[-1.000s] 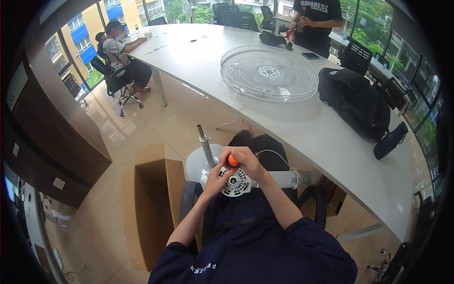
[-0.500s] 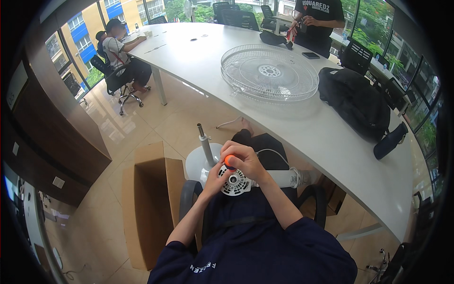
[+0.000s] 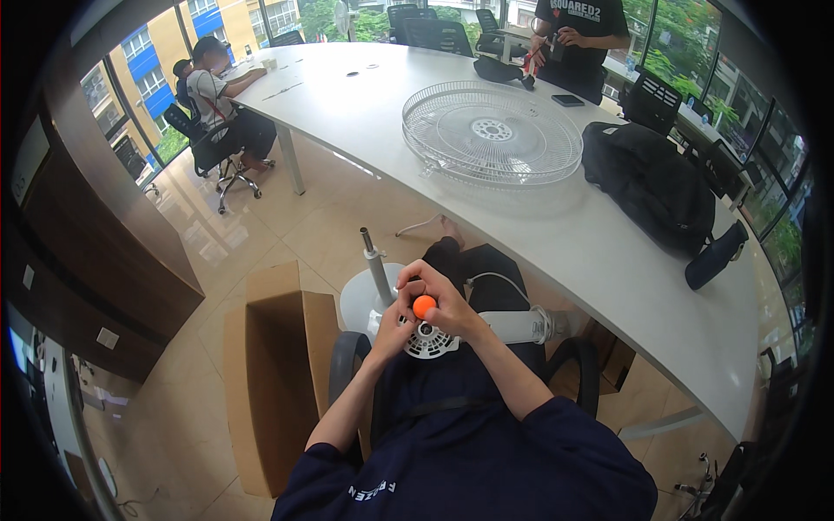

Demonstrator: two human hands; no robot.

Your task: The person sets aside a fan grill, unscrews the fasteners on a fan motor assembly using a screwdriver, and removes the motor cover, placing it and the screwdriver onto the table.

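Observation:
My right hand (image 3: 445, 301) is wrapped round a screwdriver (image 3: 425, 306); its rounded orange handle end faces up, and its shaft is hidden. Close against it, my left hand (image 3: 393, 328) grips the upper left edge of a white fan motor housing (image 3: 432, 344), its fingers partly out of sight. The slotted round housing rests on my lap, with a thick white body (image 3: 512, 327) stretching to the right. Behind my hands a grey fan pole (image 3: 377, 271) rises from a round white base (image 3: 349, 300) on the floor.
An open cardboard box (image 3: 239, 391) stands left of my chair. On the white table (image 3: 347, 113) lie a wire fan guard (image 3: 492, 130), a black bag (image 3: 647, 182), a dark bottle (image 3: 717, 255) and a phone (image 3: 568, 101). One person stands beyond the table; others sit at far left.
The screwdriver handle has tipped so its orange end faces up more directly. My right hand has shifted slightly down and its fingers have changed their hold. My left hand stays by the housing.

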